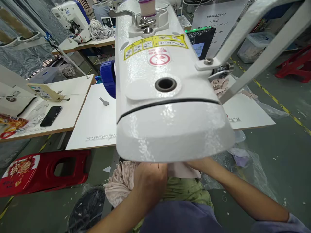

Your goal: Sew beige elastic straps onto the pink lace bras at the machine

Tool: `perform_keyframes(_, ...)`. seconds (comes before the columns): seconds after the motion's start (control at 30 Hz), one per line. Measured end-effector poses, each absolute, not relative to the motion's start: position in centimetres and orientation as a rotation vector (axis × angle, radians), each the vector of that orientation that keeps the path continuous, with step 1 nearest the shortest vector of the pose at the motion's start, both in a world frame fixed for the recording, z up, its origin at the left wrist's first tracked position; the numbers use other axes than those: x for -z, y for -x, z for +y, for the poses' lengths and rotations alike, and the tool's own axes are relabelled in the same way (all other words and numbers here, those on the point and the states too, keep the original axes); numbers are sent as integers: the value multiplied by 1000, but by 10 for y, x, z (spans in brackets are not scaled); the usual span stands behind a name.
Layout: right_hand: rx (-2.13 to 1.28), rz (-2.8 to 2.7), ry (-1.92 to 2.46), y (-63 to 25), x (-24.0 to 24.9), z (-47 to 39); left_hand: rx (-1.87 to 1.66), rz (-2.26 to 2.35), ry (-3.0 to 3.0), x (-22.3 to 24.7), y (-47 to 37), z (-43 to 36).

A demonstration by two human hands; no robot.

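White, glossy casing of a sewing machine [173, 129] fills the middle of the frame and screens off most of what lies beneath it. At bottom centre, the left hand [151, 178] shows its back and wrist, while its fingers are lost under the casing. To its right, only a sliver of the right hand [198, 163] can be seen, its fingers hidden too; I cannot tell whether either hand is spread or pinched closed. Between them, just below the machine's front edge, is a pale pink cloth [184, 171], touching the right hand, its upper part covered. Left of the left hand lies one bundle of beige strips [121, 184], too tangled to count.

By count, one thread spool [147, 7] sits on the machine, cut by the top edge, and one blue handwheel [107, 79] juts from its side. Two brown thread cones [15, 23] stand at upper left, the outer one cropped. Two red stools [81, 168] show: one at lower left, another cut off at the right edge. One black phone [51, 116] and one pair of scissors [7, 133], partly out of frame, rest on the left-hand table [69, 111].
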State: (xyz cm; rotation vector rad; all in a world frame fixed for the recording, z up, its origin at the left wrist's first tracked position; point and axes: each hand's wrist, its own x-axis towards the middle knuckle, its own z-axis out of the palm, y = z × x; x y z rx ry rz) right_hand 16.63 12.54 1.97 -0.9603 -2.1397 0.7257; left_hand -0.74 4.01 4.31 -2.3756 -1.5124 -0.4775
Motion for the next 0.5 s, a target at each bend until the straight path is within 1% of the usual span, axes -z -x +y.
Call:
perform_keyframes(0.2,-742,-2195,887,-163,-26,142,561,-1544,2335,-44,2,41)
perform_keyframes(0.5,-663,-2211,885,-162,-32,142,538,-1502,2293,-40,4,38)
